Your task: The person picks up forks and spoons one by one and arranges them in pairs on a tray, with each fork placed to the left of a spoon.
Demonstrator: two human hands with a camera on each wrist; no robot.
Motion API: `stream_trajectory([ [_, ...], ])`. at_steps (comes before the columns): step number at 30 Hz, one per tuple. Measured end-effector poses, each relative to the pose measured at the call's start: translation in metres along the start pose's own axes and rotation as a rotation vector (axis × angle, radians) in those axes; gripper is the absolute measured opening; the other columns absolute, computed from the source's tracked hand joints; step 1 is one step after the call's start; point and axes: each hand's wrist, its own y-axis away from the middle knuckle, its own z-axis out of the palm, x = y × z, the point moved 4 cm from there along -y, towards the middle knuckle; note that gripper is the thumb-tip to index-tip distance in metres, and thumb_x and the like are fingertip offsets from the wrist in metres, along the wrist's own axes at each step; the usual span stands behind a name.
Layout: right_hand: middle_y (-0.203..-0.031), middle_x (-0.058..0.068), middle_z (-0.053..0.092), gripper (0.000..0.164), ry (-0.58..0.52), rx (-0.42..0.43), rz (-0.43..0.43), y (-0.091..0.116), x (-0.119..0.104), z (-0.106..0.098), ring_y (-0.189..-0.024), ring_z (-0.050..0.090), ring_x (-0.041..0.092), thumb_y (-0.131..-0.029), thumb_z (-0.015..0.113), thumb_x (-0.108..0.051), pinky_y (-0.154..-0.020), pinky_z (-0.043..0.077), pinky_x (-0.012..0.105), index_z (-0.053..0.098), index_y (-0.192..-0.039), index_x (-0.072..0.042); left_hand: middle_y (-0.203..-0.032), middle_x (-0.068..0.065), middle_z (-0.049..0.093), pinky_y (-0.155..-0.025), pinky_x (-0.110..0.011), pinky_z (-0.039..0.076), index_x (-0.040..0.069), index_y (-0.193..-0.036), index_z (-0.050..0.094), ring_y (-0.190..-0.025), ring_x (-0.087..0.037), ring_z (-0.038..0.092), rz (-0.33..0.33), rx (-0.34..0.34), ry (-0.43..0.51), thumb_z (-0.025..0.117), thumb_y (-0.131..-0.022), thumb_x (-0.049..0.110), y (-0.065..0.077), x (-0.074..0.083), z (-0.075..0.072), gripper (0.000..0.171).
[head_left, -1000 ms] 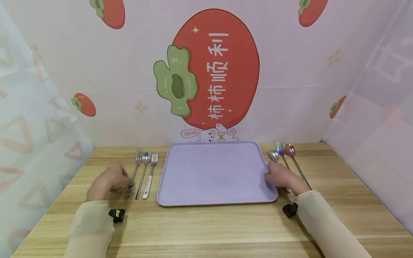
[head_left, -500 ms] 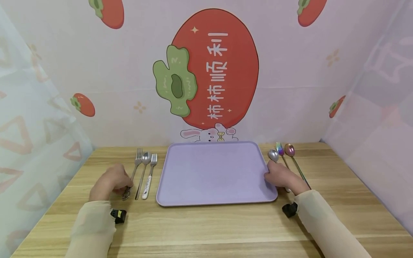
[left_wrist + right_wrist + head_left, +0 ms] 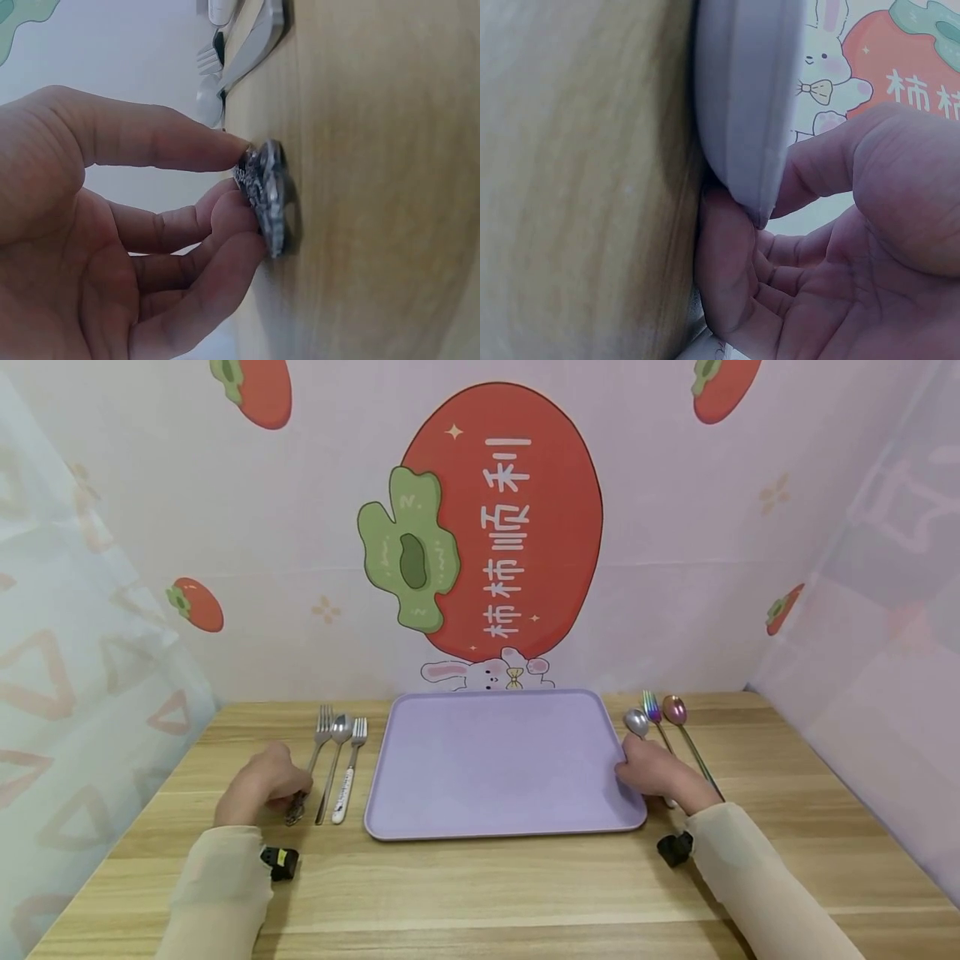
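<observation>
My left hand [image 3: 262,781] pinches the ornate handle end of a silver fork [image 3: 322,727] at the left of the table. In the left wrist view, thumb and fingers press on both sides of that patterned handle [image 3: 264,191], low over the wood. Beside it lie a silver spoon [image 3: 341,727] and a smaller fork with a white patterned handle [image 3: 343,795]. My right hand [image 3: 652,768] grips the right edge of a lilac tray [image 3: 502,760]. Seen from the right wrist, the tray's edge [image 3: 746,112] sits between thumb and fingers, with one finger tucked beneath.
Right of the tray lie a silver spoon [image 3: 636,720], partly hidden by the right hand, a rainbow fork [image 3: 651,706] and a rainbow spoon [image 3: 675,710]. A printed cloth wall [image 3: 300,527] stands behind the wooden table [image 3: 465,893], with more cloth at both sides.
My left hand has shifted slightly right, and its fingers have closed on the fork's handle. The right hand and the tray have stayed in place.
</observation>
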Motion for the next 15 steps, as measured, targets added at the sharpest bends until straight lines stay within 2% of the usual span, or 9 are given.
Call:
stream_trajectory([
  [5, -0.087, 0.017, 0.056, 0.028, -0.001, 0.004, 0.002, 0.0010, 0.0006, 0.0007, -0.073, 0.056, 0.025, -0.091, 0.053, -0.005, -0.059, 0.049, 0.034, 0.049, -0.111, 0.015, -0.057, -0.004, 0.052, -0.047, -0.025, 0.041, 0.003, -0.070, 0.054, -0.049, -0.015, 0.049, -0.013, -0.002, -0.007, 0.061, -0.078, 0.012, -0.0016, -0.0002, 0.0031, 0.014],
  [15, -0.087, 0.017, 0.056, 0.030, -0.006, 0.003, -0.001, 0.0004, 0.0003, 0.0006, -0.072, 0.056, 0.025, -0.092, 0.052, -0.005, -0.058, 0.049, 0.033, 0.049, -0.112, 0.016, -0.054, -0.002, 0.049, -0.046, -0.024, 0.037, 0.007, -0.064, 0.052, -0.048, -0.013, 0.045, 0.001, 0.003, -0.048, 0.060, -0.081, 0.016, 0.0001, -0.0004, 0.0049, 0.021],
])
